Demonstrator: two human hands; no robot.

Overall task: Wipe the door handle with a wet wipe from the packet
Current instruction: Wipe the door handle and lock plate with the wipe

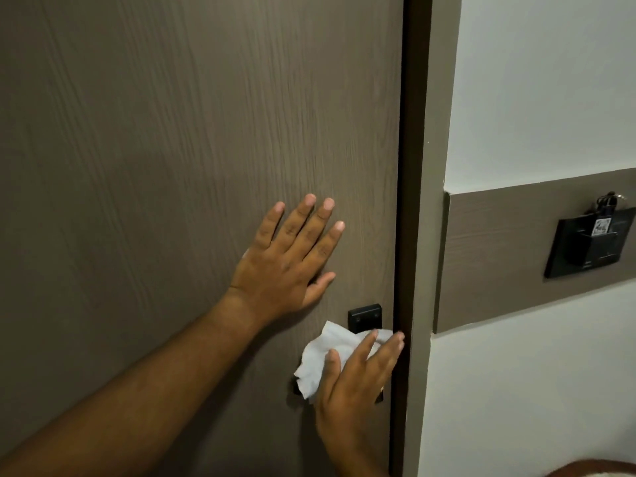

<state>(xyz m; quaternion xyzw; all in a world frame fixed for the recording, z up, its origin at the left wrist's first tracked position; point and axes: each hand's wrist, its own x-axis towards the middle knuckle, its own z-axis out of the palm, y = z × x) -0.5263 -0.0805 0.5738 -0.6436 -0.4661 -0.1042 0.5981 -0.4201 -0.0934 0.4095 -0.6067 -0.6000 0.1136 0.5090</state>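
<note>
A black door handle plate [364, 316] is mounted near the right edge of a grey-brown wooden door [172, 149]. Most of the handle lies hidden under a crumpled white wet wipe [321, 359]. My right hand [354, 383] presses the wipe flat against the handle with its fingers extended. My left hand [289, 256] rests flat on the door just above and left of the plate, fingers spread, holding nothing. The wipe packet is not in view.
A dark door frame [411, 201] runs down beside the door. On the wall to the right, a brown panel [499, 256] carries a black key-card holder [590, 241] with a card and keys in it.
</note>
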